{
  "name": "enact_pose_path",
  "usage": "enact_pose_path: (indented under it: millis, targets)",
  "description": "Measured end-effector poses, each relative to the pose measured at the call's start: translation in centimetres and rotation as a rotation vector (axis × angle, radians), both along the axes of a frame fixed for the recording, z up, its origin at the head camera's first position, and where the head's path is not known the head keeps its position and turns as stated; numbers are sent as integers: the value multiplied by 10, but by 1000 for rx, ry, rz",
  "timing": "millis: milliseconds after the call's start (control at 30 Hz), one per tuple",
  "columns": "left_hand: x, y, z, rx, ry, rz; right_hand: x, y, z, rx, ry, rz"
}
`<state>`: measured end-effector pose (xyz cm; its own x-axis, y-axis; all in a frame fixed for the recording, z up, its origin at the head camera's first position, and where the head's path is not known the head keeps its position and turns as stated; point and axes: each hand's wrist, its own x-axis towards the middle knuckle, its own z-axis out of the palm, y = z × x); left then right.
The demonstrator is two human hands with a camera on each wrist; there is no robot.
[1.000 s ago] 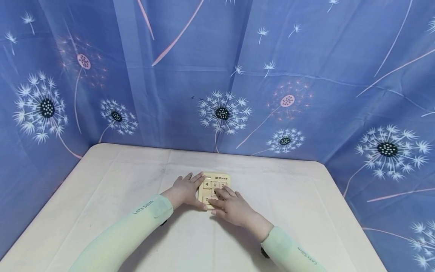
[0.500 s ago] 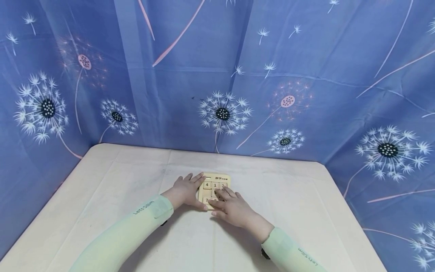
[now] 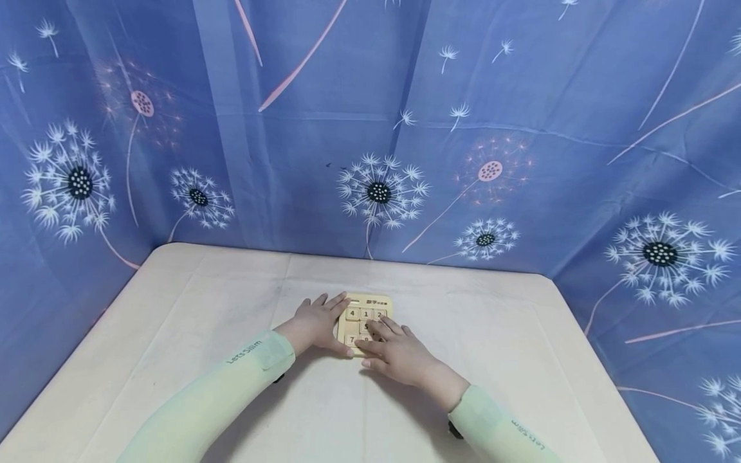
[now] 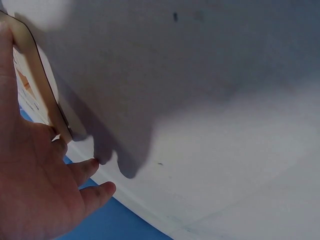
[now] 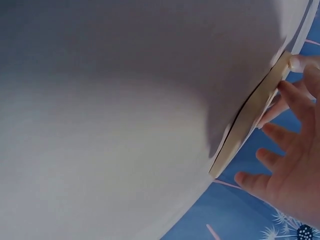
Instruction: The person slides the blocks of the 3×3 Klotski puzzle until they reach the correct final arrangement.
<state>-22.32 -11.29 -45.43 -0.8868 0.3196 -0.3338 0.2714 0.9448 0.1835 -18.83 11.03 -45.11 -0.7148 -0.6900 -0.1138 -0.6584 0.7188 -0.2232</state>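
Observation:
A yellowish wooden number slide puzzle lies flat on the table. Tiles 4, 1 and 2 show in its top row, 5 in the middle, and 7 at lower left; a gap sits left of the 5. The left hand holds the board's left side, thumb at the near corner and forefinger at the far one. Its other fingers stand free in the left wrist view, beside the board's edge. The right hand lies over the lower right tiles, fingers spread and fingertips on them, hiding some. The right wrist view shows the board's side.
The table has a pale, faintly creased cover. Blue curtains with a dandelion print rise along its back and both sides. Pale green sleeves cover both forearms.
The right hand has shifted very slightly to the right, its fingers still over the tiles. The left hand, the board and the visible tiles look unchanged.

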Motion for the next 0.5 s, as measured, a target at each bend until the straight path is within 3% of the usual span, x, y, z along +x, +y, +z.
enact_pose_path:
  millis: [500]
  targets:
    - [-1,-1,2,-2,-9,-8,-29,-3,-2,-56,36,-59]
